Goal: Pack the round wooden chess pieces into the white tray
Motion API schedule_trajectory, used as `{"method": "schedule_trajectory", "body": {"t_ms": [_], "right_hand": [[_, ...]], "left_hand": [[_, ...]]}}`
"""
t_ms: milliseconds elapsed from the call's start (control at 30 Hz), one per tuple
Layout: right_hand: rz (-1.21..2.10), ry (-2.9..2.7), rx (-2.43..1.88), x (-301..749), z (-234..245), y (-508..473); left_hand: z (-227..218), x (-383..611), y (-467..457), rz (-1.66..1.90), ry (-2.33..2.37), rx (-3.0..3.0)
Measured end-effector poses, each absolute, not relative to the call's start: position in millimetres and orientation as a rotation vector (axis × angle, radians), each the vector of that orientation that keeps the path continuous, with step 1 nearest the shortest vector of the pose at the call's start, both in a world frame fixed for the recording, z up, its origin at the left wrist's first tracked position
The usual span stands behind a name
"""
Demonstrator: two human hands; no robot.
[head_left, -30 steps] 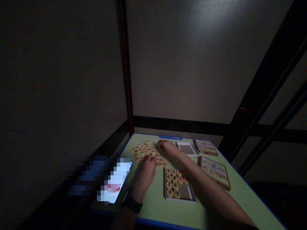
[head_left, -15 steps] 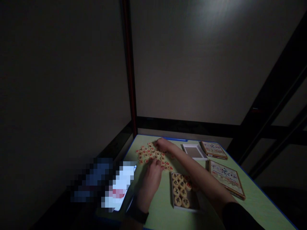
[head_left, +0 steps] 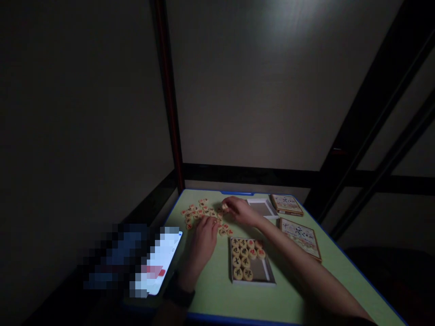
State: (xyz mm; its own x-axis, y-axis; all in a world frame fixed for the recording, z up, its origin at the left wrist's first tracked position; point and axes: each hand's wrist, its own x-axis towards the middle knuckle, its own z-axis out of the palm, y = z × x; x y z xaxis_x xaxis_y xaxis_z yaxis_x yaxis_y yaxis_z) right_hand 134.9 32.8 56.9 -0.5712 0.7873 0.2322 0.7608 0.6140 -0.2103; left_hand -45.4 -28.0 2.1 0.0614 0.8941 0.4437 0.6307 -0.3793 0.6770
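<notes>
Loose round Chinese chess pieces (head_left: 193, 213) with red and black characters lie scattered on the green table (head_left: 217, 299). My left hand (head_left: 204, 240) is palm down at their near edge, fingers curled among them; its fingertips are partly hidden. Just right of the scattered pieces, my right hand (head_left: 239, 210) pinches one pale Chinese chess piece (head_left: 224, 206) between thumb and fingers. Nearer to me, an open shallow box (head_left: 260, 274) holds several pieces in rows, black ones at the left and red ones at the upper right. Its lower right part shows bare bottom.
A white-rimmed box part (head_left: 272, 209) lies behind my right wrist. Two printed flat boxes (head_left: 287, 204) (head_left: 301, 237) are on the table's right side. A lit phone (head_left: 159, 262), partly blurred, is at the left edge. Walls rise behind and left.
My right hand has drawn back rightward from the far pieces, now with a piece showing in its fingers. My left hand stays among the pieces. The view has shifted right.
</notes>
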Motion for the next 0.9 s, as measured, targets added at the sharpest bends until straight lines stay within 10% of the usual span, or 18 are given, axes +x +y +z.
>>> {"method": "schedule_trajectory", "body": {"t_ms": [333, 900], "right_hand": [[0.154, -2.249, -1.043, 190, 38, -53], [-0.045, -1.942, -0.834, 188, 16, -60]], "left_hand": [[22, 6, -25, 0.912, 0.629, 1.103], [10, 12, -21, 0.891, 0.599, 0.970]]}}
